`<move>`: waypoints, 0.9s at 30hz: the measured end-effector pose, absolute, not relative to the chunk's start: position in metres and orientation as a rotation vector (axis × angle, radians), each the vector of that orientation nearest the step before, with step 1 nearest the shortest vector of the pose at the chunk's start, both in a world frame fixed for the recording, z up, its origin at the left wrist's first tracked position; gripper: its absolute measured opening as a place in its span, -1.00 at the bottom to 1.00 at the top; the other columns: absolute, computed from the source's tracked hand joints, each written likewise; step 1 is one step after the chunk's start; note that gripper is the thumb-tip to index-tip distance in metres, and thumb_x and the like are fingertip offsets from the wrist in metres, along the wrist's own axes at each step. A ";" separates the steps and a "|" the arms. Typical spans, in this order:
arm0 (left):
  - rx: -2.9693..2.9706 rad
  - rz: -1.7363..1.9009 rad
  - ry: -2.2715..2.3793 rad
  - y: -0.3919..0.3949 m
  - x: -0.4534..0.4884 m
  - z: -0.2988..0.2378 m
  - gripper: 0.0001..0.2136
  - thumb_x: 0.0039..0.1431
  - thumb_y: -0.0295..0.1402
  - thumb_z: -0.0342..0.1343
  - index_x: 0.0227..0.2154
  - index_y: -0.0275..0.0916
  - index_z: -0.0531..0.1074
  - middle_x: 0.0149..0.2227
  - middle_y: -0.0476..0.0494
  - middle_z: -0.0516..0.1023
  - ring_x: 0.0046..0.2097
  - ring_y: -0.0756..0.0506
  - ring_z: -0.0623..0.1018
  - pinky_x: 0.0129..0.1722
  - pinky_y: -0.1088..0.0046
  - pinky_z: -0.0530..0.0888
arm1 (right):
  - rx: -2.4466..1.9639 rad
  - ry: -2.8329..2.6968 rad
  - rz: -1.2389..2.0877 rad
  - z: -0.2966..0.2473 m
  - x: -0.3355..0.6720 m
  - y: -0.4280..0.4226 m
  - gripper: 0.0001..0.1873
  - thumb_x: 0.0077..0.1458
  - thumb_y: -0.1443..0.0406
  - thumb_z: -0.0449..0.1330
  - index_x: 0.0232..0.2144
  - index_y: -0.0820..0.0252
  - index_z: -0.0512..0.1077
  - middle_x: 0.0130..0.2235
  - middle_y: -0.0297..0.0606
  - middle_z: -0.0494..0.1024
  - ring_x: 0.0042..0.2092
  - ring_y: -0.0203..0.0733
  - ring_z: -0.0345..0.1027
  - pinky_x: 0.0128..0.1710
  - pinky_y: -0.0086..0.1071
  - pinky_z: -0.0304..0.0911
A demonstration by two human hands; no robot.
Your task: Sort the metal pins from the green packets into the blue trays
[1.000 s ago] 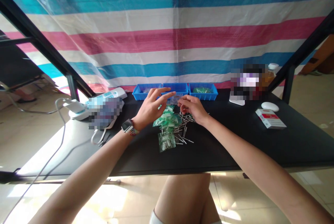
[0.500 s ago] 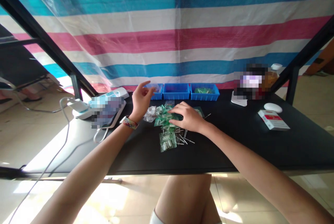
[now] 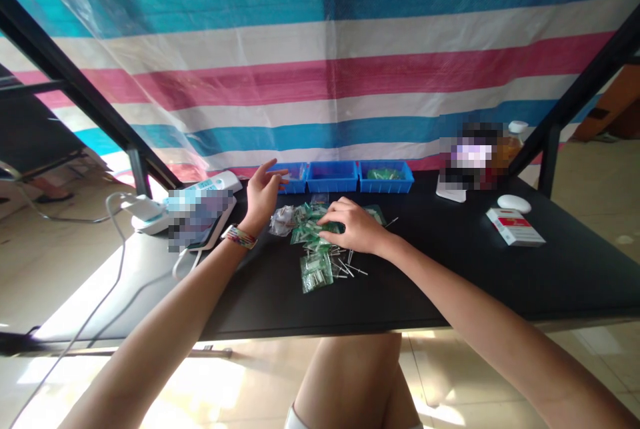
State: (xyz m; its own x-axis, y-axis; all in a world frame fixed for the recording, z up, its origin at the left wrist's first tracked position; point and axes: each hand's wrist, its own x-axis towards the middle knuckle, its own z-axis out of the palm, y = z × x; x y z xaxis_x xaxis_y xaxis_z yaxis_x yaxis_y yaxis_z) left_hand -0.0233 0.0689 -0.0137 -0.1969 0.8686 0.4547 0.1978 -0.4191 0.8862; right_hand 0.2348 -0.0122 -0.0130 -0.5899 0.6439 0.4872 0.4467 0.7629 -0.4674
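Note:
My left hand [image 3: 263, 196] hovers just in front of the left blue bin [image 3: 299, 184], its fingers apart and nothing visible in them. Clear plastic shows inside that bin. Over a heap of small green plastic packets [image 3: 305, 232] is my right hand [image 3: 353, 224], thumb and index finger curved with a gap between them. Its fingertips are at the packets, though contact is hard to make out. Clear packets [image 3: 283, 221] lie at the heap's left side. A green packet of small metal parts [image 3: 316, 276] lies in front, beside loose pop rivets [image 3: 350, 268].
Alongside stand a middle blue bin [image 3: 332, 184] and a right blue bin [image 3: 385, 185] holding green packets. A power strip [image 3: 220, 184] and a blurred device [image 3: 200, 219] with cables are left. At right are a small box [image 3: 515, 228], a white oval object [image 3: 514, 204] and a bottle [image 3: 515, 142].
The view has shifted slightly. My left hand has drawn back a little from the left bin. My right hand stays over the heap, its thumb and index finger somewhat closer together.

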 end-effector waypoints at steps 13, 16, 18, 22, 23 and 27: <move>1.752 1.583 1.376 0.056 -0.011 -0.008 -0.74 0.08 -0.34 0.11 -0.16 -0.22 0.54 -0.11 -0.17 0.65 -0.20 -0.15 0.66 -0.32 0.42 0.54 | -0.701 -2.346 0.416 -0.011 0.235 -0.013 -0.96 0.15 0.37 0.42 -0.32 0.15 0.63 -0.18 -0.20 0.61 -0.04 -0.06 0.39 0.05 -0.19 0.33; 1.760 1.563 1.366 0.054 -0.009 -0.008 -0.77 0.09 -0.33 0.11 -0.19 -0.22 0.52 -0.11 -0.16 0.64 -0.20 -0.15 0.65 -0.31 0.42 0.54 | -0.673 -2.374 0.446 -0.008 0.236 -0.014 -0.89 0.13 0.37 0.43 -0.26 0.15 0.61 -0.13 -0.20 0.66 0.00 -0.04 0.41 0.11 -0.15 0.30; 1.756 1.555 1.359 0.053 -0.007 -0.007 -0.77 0.09 -0.32 0.11 -0.19 -0.22 0.51 -0.13 -0.15 0.63 -0.20 -0.15 0.65 -0.31 0.42 0.54 | -0.693 -2.390 0.443 -0.007 0.237 -0.014 -0.75 0.10 0.36 0.45 -0.14 0.14 0.61 -0.08 -0.19 0.67 0.03 -0.01 0.41 0.14 -0.11 0.27; 1.756 1.551 1.349 0.052 -0.006 -0.006 -0.79 0.08 -0.34 0.11 -0.21 -0.21 0.51 -0.15 -0.13 0.63 -0.20 -0.15 0.65 -0.30 0.41 0.54 | -0.723 -2.408 0.375 -0.009 0.238 -0.011 -0.70 0.13 0.31 0.44 -0.06 0.17 0.61 -0.05 -0.15 0.67 0.04 0.01 0.40 0.14 -0.10 0.24; 1.758 1.551 1.348 0.052 -0.006 -0.006 -0.80 0.08 -0.34 0.11 -0.22 -0.21 0.51 -0.15 -0.13 0.62 -0.19 -0.15 0.65 -0.30 0.41 0.54 | -0.723 -2.414 0.351 -0.010 0.237 -0.011 -0.76 0.16 0.30 0.42 -0.09 0.18 0.62 -0.08 -0.15 0.67 0.02 0.01 0.41 0.13 -0.11 0.24; 1.791 1.556 1.335 0.053 -0.006 -0.009 -0.82 0.11 -0.35 0.11 -0.23 -0.20 0.51 -0.17 -0.13 0.63 -0.19 -0.15 0.65 -0.30 0.42 0.53 | -0.720 -2.352 0.302 -0.014 0.237 -0.007 -0.86 0.33 0.27 0.27 -0.15 0.17 0.62 -0.12 -0.16 0.69 -0.01 -0.03 0.45 0.09 -0.14 0.26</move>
